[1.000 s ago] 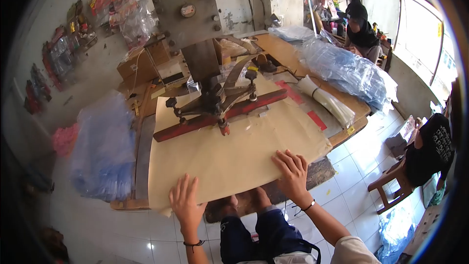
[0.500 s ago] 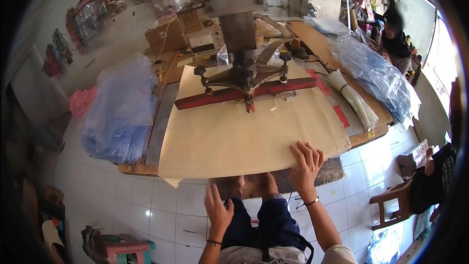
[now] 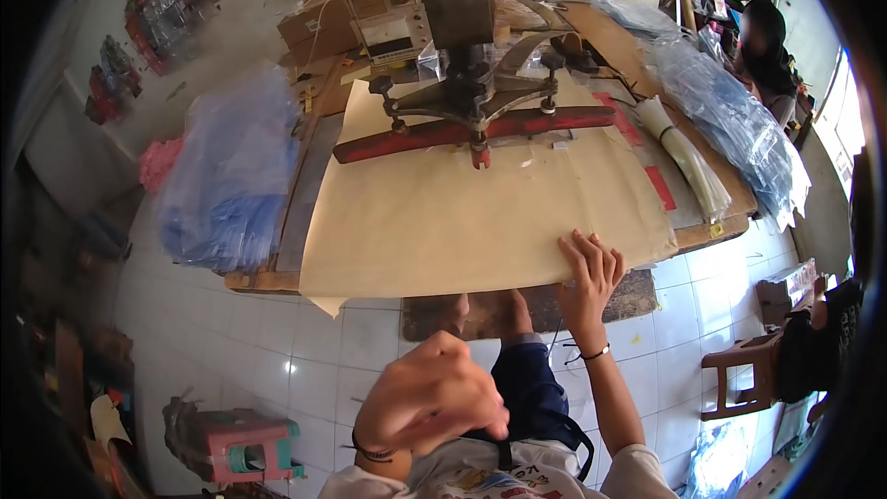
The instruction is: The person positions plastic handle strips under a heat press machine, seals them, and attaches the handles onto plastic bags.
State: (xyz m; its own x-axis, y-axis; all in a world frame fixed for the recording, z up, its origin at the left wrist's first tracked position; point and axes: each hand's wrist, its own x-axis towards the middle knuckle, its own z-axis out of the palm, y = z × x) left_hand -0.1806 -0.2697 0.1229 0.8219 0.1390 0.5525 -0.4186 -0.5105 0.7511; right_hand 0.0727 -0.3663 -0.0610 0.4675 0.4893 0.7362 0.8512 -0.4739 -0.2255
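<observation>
My right hand point(image 3: 591, 273) lies palm down on the near right edge of a large tan sheet point(image 3: 443, 231), fingers stretched out. The sheet covers the tabletop, and its near left corner hangs over the edge. My left hand point(image 3: 434, 397) is lifted in front of my body, away from the sheet. Its fingers look bent but are smeared by motion, and whether anything is in them does not show. Above the sheet stands a metal press head point(image 3: 476, 97) with a long red bar point(image 3: 397, 141) running across it.
A pile of clear bluish plastic point(image 3: 226, 176) covers the table's left side. On the right lie a tied plastic bundle point(image 3: 684, 157) and more plastic sheeting point(image 3: 725, 111). Behind the press is a control box point(image 3: 393, 23). Stools point(image 3: 249, 448) stand on the floor, and other people are at the right.
My left hand has risen toward the camera from below the table edge, its fingers bending. My right hand stays on the sheet. The view has tilted downward.
</observation>
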